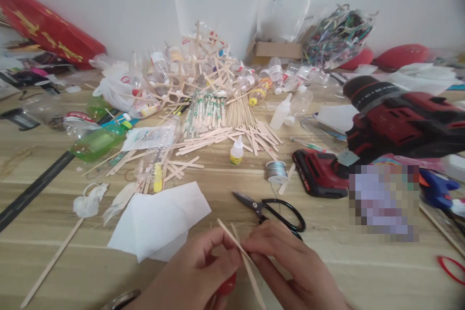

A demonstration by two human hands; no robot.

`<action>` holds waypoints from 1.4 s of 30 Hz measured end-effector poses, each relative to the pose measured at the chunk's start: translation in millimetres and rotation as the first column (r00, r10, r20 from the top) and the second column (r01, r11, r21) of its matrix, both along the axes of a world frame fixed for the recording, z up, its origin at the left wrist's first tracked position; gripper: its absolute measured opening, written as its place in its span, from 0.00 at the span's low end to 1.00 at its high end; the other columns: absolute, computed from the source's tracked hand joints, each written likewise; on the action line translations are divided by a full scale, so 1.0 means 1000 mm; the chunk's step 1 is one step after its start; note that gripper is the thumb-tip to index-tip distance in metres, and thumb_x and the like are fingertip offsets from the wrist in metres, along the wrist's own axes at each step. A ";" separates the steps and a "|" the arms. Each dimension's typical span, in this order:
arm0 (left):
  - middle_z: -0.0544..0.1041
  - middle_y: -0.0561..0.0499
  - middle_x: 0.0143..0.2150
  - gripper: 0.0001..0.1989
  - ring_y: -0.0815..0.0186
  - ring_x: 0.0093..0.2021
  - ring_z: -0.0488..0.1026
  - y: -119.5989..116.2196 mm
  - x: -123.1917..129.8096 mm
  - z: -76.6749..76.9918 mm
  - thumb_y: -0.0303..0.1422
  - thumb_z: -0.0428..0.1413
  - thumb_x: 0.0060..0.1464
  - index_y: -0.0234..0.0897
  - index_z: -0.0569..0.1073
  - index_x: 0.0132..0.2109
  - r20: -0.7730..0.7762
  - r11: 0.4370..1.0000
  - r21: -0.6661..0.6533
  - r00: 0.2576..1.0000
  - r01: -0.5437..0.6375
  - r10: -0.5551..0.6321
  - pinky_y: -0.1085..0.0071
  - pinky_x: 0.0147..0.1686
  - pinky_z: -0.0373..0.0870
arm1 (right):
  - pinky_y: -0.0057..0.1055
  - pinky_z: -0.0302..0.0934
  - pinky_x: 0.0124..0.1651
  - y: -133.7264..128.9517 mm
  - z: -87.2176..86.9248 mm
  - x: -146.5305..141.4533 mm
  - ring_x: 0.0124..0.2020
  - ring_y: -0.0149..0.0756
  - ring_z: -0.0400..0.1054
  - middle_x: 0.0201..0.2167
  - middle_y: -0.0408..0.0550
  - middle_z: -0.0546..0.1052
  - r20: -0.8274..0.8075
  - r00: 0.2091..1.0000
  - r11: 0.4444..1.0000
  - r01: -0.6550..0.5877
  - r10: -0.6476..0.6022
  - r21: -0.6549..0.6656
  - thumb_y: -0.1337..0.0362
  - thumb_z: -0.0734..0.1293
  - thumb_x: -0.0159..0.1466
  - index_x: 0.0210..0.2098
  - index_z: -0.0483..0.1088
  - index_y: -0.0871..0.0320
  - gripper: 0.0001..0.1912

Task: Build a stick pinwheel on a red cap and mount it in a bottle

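Observation:
Two flat wooden sticks (249, 271) cross each other between my hands at the bottom centre. My left hand (209, 264) is closed, its thumb and fingers pinching the sticks near where they cross; a red object (227, 285) shows beneath its thumb. From the other side, my right hand (286, 261) presses its fingers together on the sticks. Black-handled scissors (271, 210) lie just beyond my right hand, their blades pointing left. White paper (156, 218) rests beyond my left hand.
A small glue bottle (237, 150) and a wire spool (276, 172) stand mid-table. Behind them are piled wooden sticks (207, 138) and plastic bottles. A red and black drill (399, 121) occupies the right side. A green bottle (96, 144) lies left.

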State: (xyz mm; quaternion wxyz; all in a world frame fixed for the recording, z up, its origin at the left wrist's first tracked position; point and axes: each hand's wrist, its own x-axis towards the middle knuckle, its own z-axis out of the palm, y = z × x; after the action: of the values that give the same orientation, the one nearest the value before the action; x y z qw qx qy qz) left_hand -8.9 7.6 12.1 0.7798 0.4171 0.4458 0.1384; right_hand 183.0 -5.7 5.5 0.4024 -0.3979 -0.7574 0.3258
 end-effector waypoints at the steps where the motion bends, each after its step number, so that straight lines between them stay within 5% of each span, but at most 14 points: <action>1: 0.62 0.62 0.20 0.26 0.77 0.14 0.57 0.000 0.000 0.000 0.58 0.55 0.49 0.38 0.65 0.35 -0.004 1.000 -0.007 1.000 0.005 -0.005 0.79 0.14 0.49 | 0.32 0.67 0.36 0.000 0.000 0.000 0.33 0.38 0.74 0.31 0.47 0.80 -0.011 1.000 1.000 -0.008 0.007 -0.028 0.74 0.63 0.63 0.44 0.75 0.48 0.17; 9: 0.60 0.61 0.18 0.26 0.78 0.16 0.55 0.007 0.003 0.013 0.57 0.55 0.50 0.37 0.64 0.26 0.020 0.988 -0.014 0.988 0.154 -0.154 0.77 0.16 0.47 | 0.30 0.65 0.34 0.004 0.001 0.003 0.31 0.36 0.73 0.27 0.45 0.78 -0.071 0.995 0.974 -0.080 0.066 -0.212 0.67 0.66 0.65 0.34 0.77 0.52 0.08; 15: 0.61 0.61 0.20 0.25 0.78 0.16 0.50 0.009 0.000 0.011 0.54 0.56 0.51 0.35 0.67 0.27 0.105 0.980 -0.099 0.981 0.172 -0.161 0.75 0.15 0.43 | 0.31 0.65 0.36 0.005 0.000 0.005 0.32 0.35 0.72 0.27 0.45 0.79 -0.089 0.989 0.979 -0.134 0.121 -0.157 0.69 0.65 0.65 0.33 0.76 0.53 0.08; 21: 0.63 0.60 0.21 0.25 0.79 0.16 0.50 0.010 -0.004 0.006 0.54 0.60 0.48 0.34 0.69 0.30 0.196 0.959 -0.192 0.965 0.210 -0.172 0.75 0.15 0.42 | 0.29 0.64 0.38 0.009 -0.004 0.004 0.32 0.32 0.72 0.28 0.47 0.79 -0.124 0.973 0.981 -0.189 0.192 0.041 0.68 0.63 0.68 0.36 0.74 0.57 0.08; 29: 0.62 0.60 0.18 0.28 0.77 0.16 0.52 0.011 -0.001 0.003 0.58 0.59 0.44 0.34 0.69 0.25 0.200 0.960 -0.162 0.960 0.229 -0.196 0.75 0.16 0.43 | 0.32 0.67 0.40 0.009 -0.007 0.002 0.34 0.34 0.73 0.28 0.48 0.79 -0.142 0.962 0.966 -0.214 0.234 0.143 0.66 0.61 0.70 0.41 0.75 0.56 0.10; 42: 0.67 0.56 0.22 0.17 0.77 0.20 0.56 0.009 -0.003 -0.004 0.43 0.63 0.46 0.32 0.72 0.26 0.107 0.949 -0.254 0.981 0.185 -0.162 0.77 0.17 0.44 | 0.35 0.69 0.43 0.005 -0.005 0.005 0.38 0.36 0.74 0.31 0.49 0.80 -0.081 0.969 0.967 -0.222 0.233 0.128 0.68 0.62 0.69 0.45 0.74 0.55 0.10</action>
State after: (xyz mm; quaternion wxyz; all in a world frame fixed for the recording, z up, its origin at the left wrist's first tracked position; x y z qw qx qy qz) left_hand -11.6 16.6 8.1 0.8556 0.3415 0.3881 0.0266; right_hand 188.2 -0.9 0.2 0.4209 -0.2676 -0.7960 0.3430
